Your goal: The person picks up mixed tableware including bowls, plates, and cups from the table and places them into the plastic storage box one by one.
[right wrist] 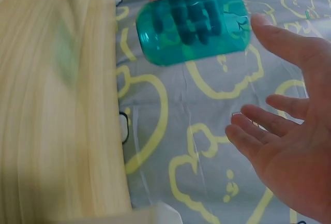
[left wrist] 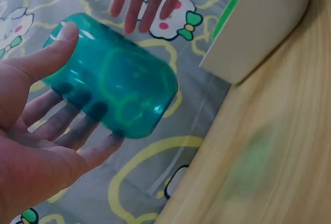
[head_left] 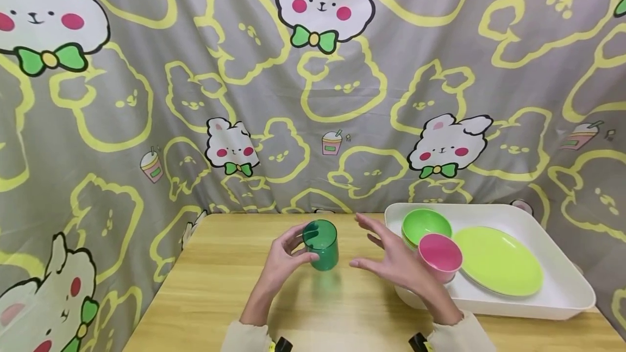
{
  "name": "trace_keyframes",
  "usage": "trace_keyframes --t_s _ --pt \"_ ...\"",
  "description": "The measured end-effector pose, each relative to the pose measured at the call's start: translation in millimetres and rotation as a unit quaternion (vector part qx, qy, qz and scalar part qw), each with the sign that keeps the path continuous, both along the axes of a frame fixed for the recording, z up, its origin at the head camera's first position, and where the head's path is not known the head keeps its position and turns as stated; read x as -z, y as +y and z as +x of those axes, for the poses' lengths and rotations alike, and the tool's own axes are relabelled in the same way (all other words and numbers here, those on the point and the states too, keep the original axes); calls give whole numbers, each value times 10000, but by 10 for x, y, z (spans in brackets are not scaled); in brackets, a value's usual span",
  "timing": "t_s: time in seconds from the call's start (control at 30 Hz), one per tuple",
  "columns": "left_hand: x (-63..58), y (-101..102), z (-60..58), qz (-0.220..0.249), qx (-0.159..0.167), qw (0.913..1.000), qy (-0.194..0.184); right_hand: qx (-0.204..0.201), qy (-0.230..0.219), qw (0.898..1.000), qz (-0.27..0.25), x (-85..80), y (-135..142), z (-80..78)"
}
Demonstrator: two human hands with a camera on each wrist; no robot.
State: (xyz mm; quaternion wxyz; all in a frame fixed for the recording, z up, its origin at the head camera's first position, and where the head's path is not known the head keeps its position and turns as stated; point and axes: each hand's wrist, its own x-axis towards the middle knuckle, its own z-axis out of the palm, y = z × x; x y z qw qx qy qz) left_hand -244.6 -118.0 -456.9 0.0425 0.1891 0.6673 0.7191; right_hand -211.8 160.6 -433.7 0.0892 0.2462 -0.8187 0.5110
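Note:
My left hand [head_left: 286, 256] grips a clear green cup [head_left: 326, 257] by its side, with the thumb in front and the fingers round the back. The cup is upright in the air above the wooden table, where a faint green tint falls below it. In the left wrist view, the fingers show darkly through the cup [left wrist: 124, 74]. To the right of the cup, my right hand [head_left: 391, 257] is apart from it, thumb and fingers spread and nothing between them. The right wrist view shows the same spread hand [right wrist: 295, 136] beside the cup [right wrist: 194, 27].
A white tray [head_left: 569, 287] stands on the right of the wooden table [head_left: 220, 265]. In it are a green bowl [head_left: 425, 223], a pink cup [head_left: 441, 257] and a yellow-green plate [head_left: 499, 262]. The right forearm passes in front of the tray's left end. A patterned grey curtain [head_left: 337, 178] hangs behind.

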Motion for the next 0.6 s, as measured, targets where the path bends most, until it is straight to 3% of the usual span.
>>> trace_keyframes --t_s 0.3,0.6 --pt "29 63 34 -178 311 9993 -54 -595 -268 9975 -276 116 -185 -34" --pt "90 78 74 -199 513 9985 -19 -464 -513 9972 -298 190 -326 -9"
